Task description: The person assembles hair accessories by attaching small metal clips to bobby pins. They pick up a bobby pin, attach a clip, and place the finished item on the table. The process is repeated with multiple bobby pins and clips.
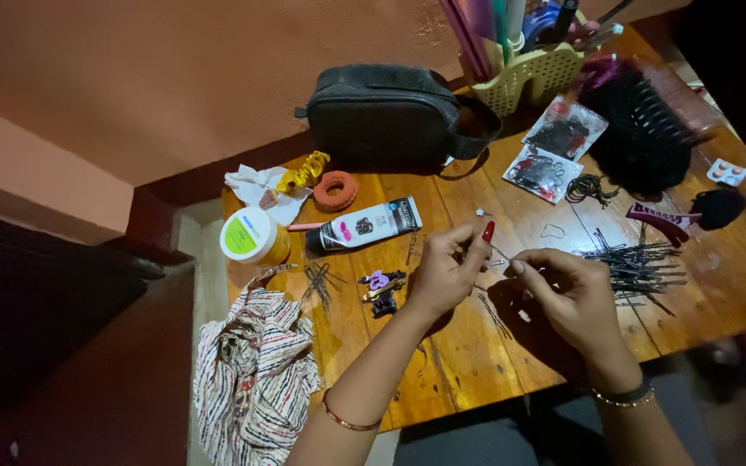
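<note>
Over the middle of the wooden bench (468, 354), the left hand (446, 274) and the right hand (573, 298) meet fingertip to fingertip, each pinching an end of a thin hairpin (500, 257) held just above the wood; the pin is so fine that its exact shape cannot be told. The left hand has its thumb and forefinger pressed together on the pin, with a red nail showing, and the right hand's fingers are curled in and closed on the other end. Taking the hairpin as the mark: just right of it, beyond the right hand, lies a loose heap of dark hairpins (636, 263), and a few more pins lie on the wood just below it. Left of it, beside the left hand, sit small hair clips (380, 289), one with a purple bow. Up and to the left of it lies a black-and-white tube (366, 224), and further left a yellow jar with a green lid (250, 236), an orange scrunchie (336, 190) and a white cloth (256, 185). Well above it stands a black pouch (386, 116), with a cream basket of combs (533, 73) to the pouch's right. Far below left of it, a striped cloth (252, 380) hangs over the bench edge
</note>
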